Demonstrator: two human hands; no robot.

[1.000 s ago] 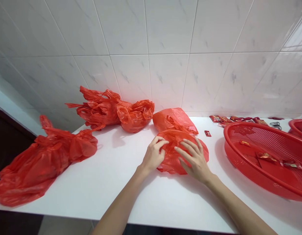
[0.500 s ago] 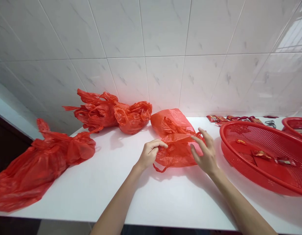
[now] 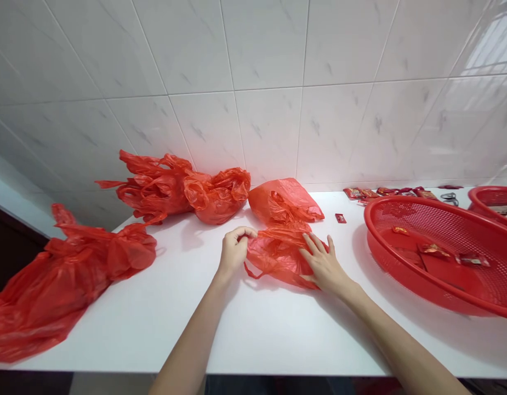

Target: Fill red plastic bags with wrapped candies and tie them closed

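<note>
A thin red plastic bag [image 3: 273, 260] lies on the white table [image 3: 253, 329] in front of me, with its mouth and a handle loop toward the near side. My left hand [image 3: 232, 253] is closed in a pinch on the bag's left edge. On the bag's right side rests my right hand [image 3: 326, 267], fingers spread and stretched over the plastic. Just behind is another red plastic bag [image 3: 284, 198], puffed up against the wall. A small red packet [image 3: 340, 218] sits on the table beyond my right hand.
To the right stands a red mesh basket [image 3: 426, 293] with several wrapped packets inside; a second red basket [image 3: 494, 192] is behind it. More packets [image 3: 391, 192] lie along the wall. Bunched red bags [image 3: 154, 189] sit back left, and a large red bag [image 3: 68, 285] at far left.
My right hand has come down and left, from raised beside the bag to flat on it. The front bag has shifted slightly left, and the small red packet now shows.
</note>
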